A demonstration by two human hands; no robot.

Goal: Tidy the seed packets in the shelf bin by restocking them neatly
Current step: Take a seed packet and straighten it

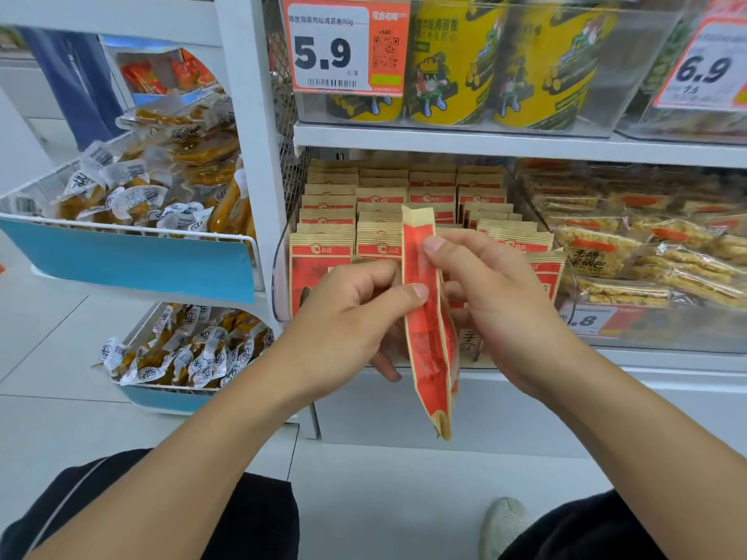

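Squaring red-and-tan paper seed packet (pixel 427 317) before clear plastic shelf bin (pixel 280 272).
Left hand (pixel 347 321) and right hand (pixel 497 301) both pinching it; best turned face-forward, slotted upright into bin's front row.

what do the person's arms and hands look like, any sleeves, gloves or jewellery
Both forearms are bare right down to the bottom edge of the head view, so no sleeve shows. The left hand and the right hand wear no gloves, and no rings, watch or bracelet are visible. The fingers have short, unpainted nails.
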